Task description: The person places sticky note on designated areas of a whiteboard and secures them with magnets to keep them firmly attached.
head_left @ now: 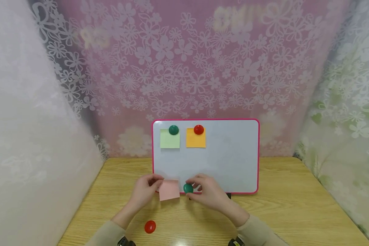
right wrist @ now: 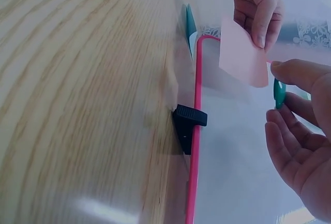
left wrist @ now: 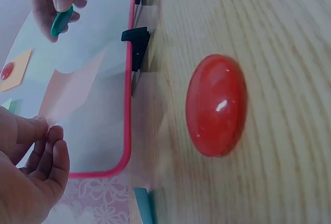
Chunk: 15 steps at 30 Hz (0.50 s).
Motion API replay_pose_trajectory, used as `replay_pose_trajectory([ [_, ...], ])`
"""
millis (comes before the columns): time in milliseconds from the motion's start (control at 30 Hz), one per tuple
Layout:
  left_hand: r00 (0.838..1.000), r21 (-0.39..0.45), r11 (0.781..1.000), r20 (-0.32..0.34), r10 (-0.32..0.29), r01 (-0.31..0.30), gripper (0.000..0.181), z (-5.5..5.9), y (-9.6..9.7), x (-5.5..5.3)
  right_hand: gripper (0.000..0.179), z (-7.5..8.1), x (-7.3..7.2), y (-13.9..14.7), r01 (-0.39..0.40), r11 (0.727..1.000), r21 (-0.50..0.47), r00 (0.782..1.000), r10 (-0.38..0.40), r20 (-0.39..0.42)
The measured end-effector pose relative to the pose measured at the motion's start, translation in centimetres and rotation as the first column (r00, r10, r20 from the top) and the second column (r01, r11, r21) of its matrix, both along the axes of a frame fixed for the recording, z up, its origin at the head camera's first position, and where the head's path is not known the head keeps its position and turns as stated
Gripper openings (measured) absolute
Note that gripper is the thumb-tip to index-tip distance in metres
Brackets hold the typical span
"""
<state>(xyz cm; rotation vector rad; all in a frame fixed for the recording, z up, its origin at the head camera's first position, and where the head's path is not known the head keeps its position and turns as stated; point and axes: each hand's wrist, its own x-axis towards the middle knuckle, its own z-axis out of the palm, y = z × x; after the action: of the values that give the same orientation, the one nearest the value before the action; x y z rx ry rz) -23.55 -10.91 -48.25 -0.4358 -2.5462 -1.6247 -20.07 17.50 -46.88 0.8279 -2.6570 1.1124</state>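
Note:
My left hand (head_left: 145, 191) pinches a pink sticky note (head_left: 169, 190) by its upper left corner, in front of the lower left part of a whiteboard (head_left: 230, 157) with a pink frame. Between thumb and fingertips of my right hand (head_left: 211, 192) is a round green magnet (head_left: 188, 188), just right of the note. In the right wrist view the green magnet (right wrist: 279, 93) is held edge-on, close to the pink note (right wrist: 243, 53). A red magnet (head_left: 150, 227) lies on the wooden table below my left hand; it looms large in the left wrist view (left wrist: 216, 105).
Higher on the board, a green magnet (head_left: 173, 130) sits on a light green note (head_left: 169, 140) and a red magnet (head_left: 198, 130) on an orange note (head_left: 195, 139). Black clips (left wrist: 137, 45) support the board's lower edge on the table (head_left: 295, 205). A patterned curtain (head_left: 184, 68) hangs behind.

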Motion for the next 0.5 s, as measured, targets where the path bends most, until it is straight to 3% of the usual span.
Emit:
replay_pose_trajectory([
  [233,1.0,-0.026,1.0,0.01,0.014,-0.014,0.009,0.1,0.4,-0.6,0.035,0.6,-0.3,-0.9,0.021,0.999,-0.027,0.999,-0.022,-0.034],
  [500,0.999,-0.062,0.997,-0.025,0.035,-0.036,0.008,0.2,0.6,-1.0,0.035,0.6,-0.7,-1.7,0.04,0.999,-0.036,0.999,-0.041,-0.029],
])
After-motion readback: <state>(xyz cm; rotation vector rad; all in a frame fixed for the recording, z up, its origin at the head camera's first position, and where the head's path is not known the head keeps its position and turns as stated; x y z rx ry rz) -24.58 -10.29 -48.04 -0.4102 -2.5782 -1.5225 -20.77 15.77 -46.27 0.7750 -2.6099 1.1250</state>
